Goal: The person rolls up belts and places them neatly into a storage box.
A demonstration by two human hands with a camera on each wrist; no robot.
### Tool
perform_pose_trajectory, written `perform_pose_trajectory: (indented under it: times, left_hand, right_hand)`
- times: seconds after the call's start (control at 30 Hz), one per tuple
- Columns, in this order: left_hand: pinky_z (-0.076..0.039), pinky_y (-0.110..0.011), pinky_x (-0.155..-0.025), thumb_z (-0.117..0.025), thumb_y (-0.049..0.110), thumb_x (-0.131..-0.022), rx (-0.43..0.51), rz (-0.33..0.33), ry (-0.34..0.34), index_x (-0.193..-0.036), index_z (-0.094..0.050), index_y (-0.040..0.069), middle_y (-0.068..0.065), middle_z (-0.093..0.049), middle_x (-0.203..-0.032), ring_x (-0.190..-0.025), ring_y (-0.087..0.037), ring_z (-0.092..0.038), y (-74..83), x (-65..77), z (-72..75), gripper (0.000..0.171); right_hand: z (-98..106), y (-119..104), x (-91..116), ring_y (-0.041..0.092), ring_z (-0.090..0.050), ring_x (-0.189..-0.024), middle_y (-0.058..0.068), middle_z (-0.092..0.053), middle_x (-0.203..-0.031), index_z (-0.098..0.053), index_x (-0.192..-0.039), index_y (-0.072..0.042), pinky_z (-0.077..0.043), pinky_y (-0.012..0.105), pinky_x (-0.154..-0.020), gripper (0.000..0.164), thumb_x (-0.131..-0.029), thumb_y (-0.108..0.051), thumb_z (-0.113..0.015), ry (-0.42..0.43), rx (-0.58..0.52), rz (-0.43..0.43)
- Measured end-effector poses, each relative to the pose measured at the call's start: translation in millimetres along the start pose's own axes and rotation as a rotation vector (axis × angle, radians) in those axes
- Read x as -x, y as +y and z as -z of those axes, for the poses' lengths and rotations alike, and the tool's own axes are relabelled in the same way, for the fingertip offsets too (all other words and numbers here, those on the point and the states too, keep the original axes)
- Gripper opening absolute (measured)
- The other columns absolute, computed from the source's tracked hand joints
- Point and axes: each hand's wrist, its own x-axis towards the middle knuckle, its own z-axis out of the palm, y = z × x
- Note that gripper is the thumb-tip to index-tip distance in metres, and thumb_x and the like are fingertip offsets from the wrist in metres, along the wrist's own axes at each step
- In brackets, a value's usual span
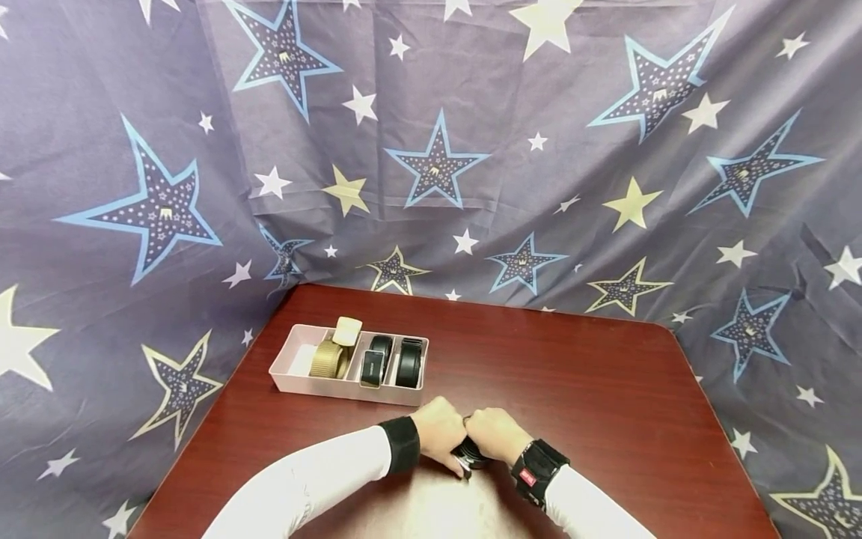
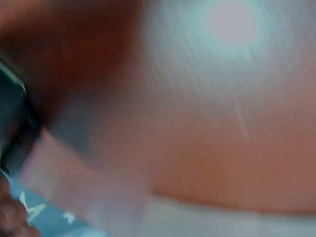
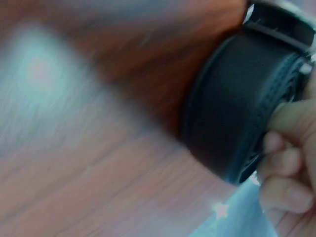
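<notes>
Close to the table's near edge, both hands are on a rolled black belt point(image 1: 474, 454). My left hand point(image 1: 439, 430) holds it from the left, its thumb reaching down along the coil. On the other side, my right hand point(image 1: 497, 434) grips it with curled fingers. The right wrist view has the wide black band of the belt point(image 3: 227, 108) wound in a coil, with a dark buckle or loop point(image 3: 279, 24) at the top and the right hand point(image 3: 289, 163) at the coil's side. The left wrist view is badly blurred; a dark piece point(image 2: 12, 108) shows at its left edge.
A pale pink divided box point(image 1: 316, 385) stands at the table's back left. Inside are a rolled tan belt point(image 1: 326, 361) with a cream buckle point(image 1: 347, 332) and rolled black belts point(image 1: 408, 363). Star-patterned cloth point(image 1: 438, 239) hangs behind the reddish-brown table point(image 1: 572, 374).
</notes>
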Motion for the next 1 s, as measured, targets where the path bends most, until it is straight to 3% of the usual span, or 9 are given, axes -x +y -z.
perform_pose_trajectory:
  times: [0.1,0.2,0.33,0.43,0.63,0.77,1.0]
  left_hand:
    - [-0.038,-0.03,-0.054,-0.051,0.086,-0.066,0.056,0.082,0.062,-0.064,-0.064,0.03,0.012,-0.064,-0.064,-0.06,-0.009,-0.056,9.6,4.3,-4.0,0.058]
    - [-0.043,-0.028,-0.064,-0.059,0.081,-0.064,0.12,0.129,0.152,-0.071,-0.068,0.026,0.011,-0.064,-0.073,-0.071,-0.009,-0.056,14.8,7.0,-7.5,0.056]
    - [-0.046,-0.025,-0.065,-0.073,0.073,-0.058,0.263,0.121,0.329,-0.085,-0.064,0.022,0.01,-0.06,-0.081,-0.073,-0.008,-0.057,15.9,8.6,-14.5,0.059]
    - [-0.047,-0.026,-0.063,-0.076,0.069,-0.055,0.313,0.086,0.378,-0.094,-0.059,0.022,0.01,-0.06,-0.083,-0.071,-0.009,-0.059,14.6,8.8,-16.5,0.063]
    - [-0.046,-0.026,-0.062,-0.075,0.067,-0.058,0.323,0.038,0.34,-0.097,-0.058,0.023,0.01,-0.062,-0.086,-0.072,-0.009,-0.06,11.2,9.0,-17.2,0.061]
    - [-0.047,-0.024,-0.063,-0.075,0.066,-0.059,0.345,0.022,0.316,-0.1,-0.058,0.023,0.011,-0.061,-0.086,-0.075,-0.007,-0.06,10.0,8.6,-15.1,0.062]
    - [-0.049,-0.023,-0.068,-0.075,0.066,-0.06,0.381,0.014,0.249,-0.098,-0.066,0.027,0.014,-0.064,-0.089,-0.081,-0.005,-0.062,7.1,7.2,-10.4,0.055]
  right_hand:
    - [-1,5,-1,0.014,-0.057,-0.051,-0.003,-0.061,-0.06,-0.058,-0.066,-0.02,-0.044,0.031,-0.045,0.018,-0.068,-0.017,-0.076,-0.014,-0.017,0.024]
    - [-5,11,-1,0.013,-0.057,-0.051,-0.003,-0.061,-0.06,-0.059,-0.065,-0.02,-0.044,0.03,-0.046,0.016,-0.067,-0.016,-0.075,-0.009,-0.061,0.027]
    - [-14,20,2,0.008,-0.055,-0.052,-0.006,-0.061,-0.062,-0.06,-0.068,-0.019,-0.044,0.026,-0.048,0.015,-0.068,-0.016,-0.074,0.007,-0.192,-0.001]
    - [-18,25,3,0.005,-0.056,-0.056,-0.006,-0.062,-0.065,-0.059,-0.075,-0.018,-0.044,0.023,-0.049,0.016,-0.072,-0.017,-0.074,0.012,-0.275,-0.013]
    - [-14,24,1,0.008,-0.058,-0.058,-0.005,-0.06,-0.066,-0.055,-0.079,-0.016,-0.045,0.025,-0.05,0.016,-0.077,-0.017,-0.071,0.002,-0.305,0.003]
    - [-5,24,1,0.009,-0.058,-0.061,-0.006,-0.06,-0.069,-0.054,-0.083,-0.016,-0.047,0.026,-0.055,0.018,-0.076,-0.012,-0.07,-0.07,-0.361,0.008]
    - [14,35,13,-0.002,-0.046,-0.064,-0.009,-0.054,-0.072,-0.058,-0.09,-0.013,-0.04,0.018,-0.058,0.021,-0.073,-0.002,-0.064,-0.222,-0.7,0.013]
